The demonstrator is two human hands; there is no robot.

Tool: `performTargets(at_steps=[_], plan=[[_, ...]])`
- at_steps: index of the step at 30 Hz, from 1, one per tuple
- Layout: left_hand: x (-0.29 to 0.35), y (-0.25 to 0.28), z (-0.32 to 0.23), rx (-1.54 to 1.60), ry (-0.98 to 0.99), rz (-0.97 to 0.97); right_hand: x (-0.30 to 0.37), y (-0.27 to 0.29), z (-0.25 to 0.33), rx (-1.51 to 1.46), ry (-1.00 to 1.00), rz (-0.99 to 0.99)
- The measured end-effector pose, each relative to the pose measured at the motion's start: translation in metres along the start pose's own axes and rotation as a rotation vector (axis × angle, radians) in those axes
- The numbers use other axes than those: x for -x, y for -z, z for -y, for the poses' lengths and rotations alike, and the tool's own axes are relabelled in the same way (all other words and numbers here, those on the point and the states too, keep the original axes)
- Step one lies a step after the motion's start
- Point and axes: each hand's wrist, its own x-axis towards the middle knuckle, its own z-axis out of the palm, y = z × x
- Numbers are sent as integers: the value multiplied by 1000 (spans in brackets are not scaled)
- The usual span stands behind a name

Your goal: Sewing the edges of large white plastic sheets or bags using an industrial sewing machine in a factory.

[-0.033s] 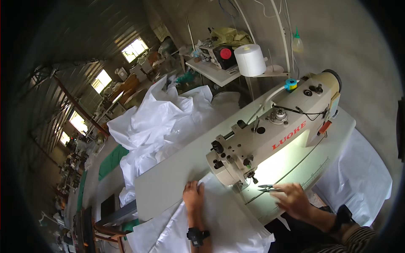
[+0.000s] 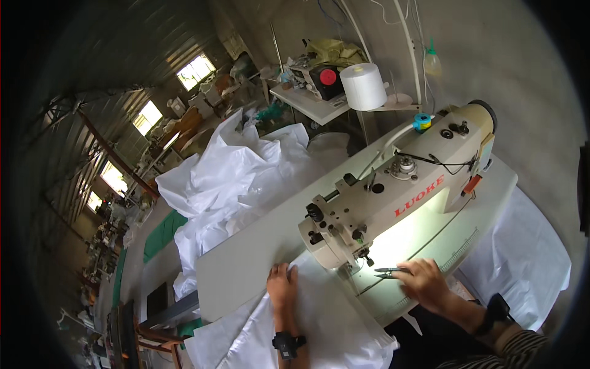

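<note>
Right now the two hands are apart: the right hand [image 2: 424,284] is closed around dark thread snips [image 2: 386,272], their blades pointing toward the needle area, while the left hand [image 2: 282,288] rests on the white sheet [image 2: 335,320], though whether its fingers pinch it I cannot tell. That sheet lies across the table's [image 2: 236,273] near edge, in front of the sewing machine [image 2: 384,200], whose lamp is lit. Beyond are a crumpled white heap [image 2: 230,169] and a thread cone [image 2: 364,88].
</note>
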Motion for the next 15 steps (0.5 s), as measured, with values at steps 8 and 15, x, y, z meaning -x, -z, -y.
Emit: performTargets(at_steps=[8, 15], plan=[[10, 66, -33, 628, 83, -160, 28, 15, 13, -700, -117, 77], [11, 131, -64, 703, 115, -144, 28, -33, 112, -1036, -211, 636]])
